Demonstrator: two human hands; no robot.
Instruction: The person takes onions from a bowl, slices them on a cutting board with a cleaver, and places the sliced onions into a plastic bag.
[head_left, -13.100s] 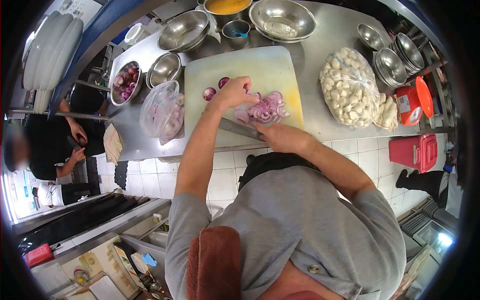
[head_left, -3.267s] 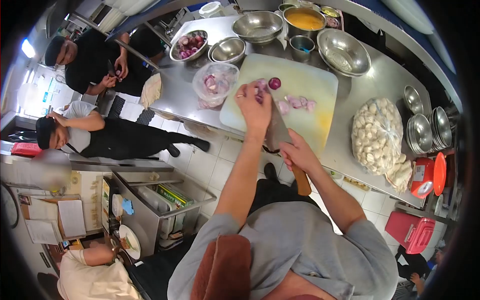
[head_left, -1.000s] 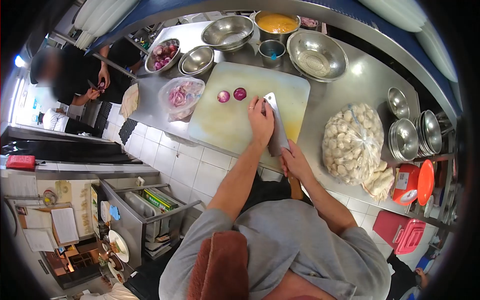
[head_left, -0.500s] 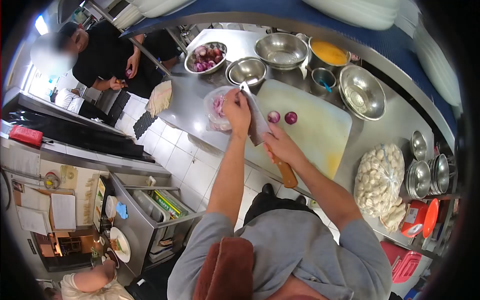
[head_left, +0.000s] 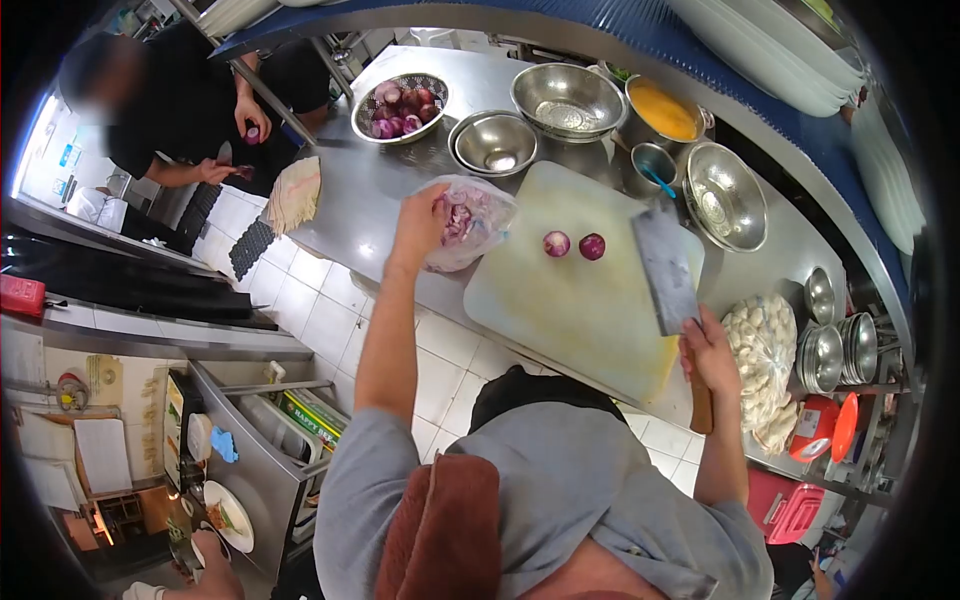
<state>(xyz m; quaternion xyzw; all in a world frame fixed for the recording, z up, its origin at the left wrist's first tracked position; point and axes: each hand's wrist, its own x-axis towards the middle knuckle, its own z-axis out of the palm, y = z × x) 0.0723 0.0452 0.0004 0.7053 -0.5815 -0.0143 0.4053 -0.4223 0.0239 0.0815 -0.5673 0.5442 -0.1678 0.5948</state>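
My left hand (head_left: pixel 420 225) grips the left side of a clear plastic bag (head_left: pixel 490 205) with cut purple onion pieces in it. The bag sits on the steel counter, by the upper left edge of the cutting board (head_left: pixel 540 310). Two peeled red onions lie side by side on the board, a paler onion (head_left: pixel 556 244) and a darker onion (head_left: pixel 592 246). My right hand (head_left: pixel 712 355) is wrapped round the wooden handle of a cleaver (head_left: pixel 665 270). Its broad blade points away from me over the board's right side.
Along the back stand a colander (head_left: pixel 400 108) of red onions, steel bowls (head_left: pixel 495 145) and a pot of orange liquid (head_left: pixel 665 110). A bag of garlic (head_left: pixel 762 365) rests at the right. An overhead shelf (head_left: pixel 500 22) spans the counter. Across the aisle, a co-worker (head_left: pixel 200 110) holds an onion.
The cleaver has moved right, from beside the bag to the board's right side, in my right hand. My left hand has shifted from over the bag to its left side.
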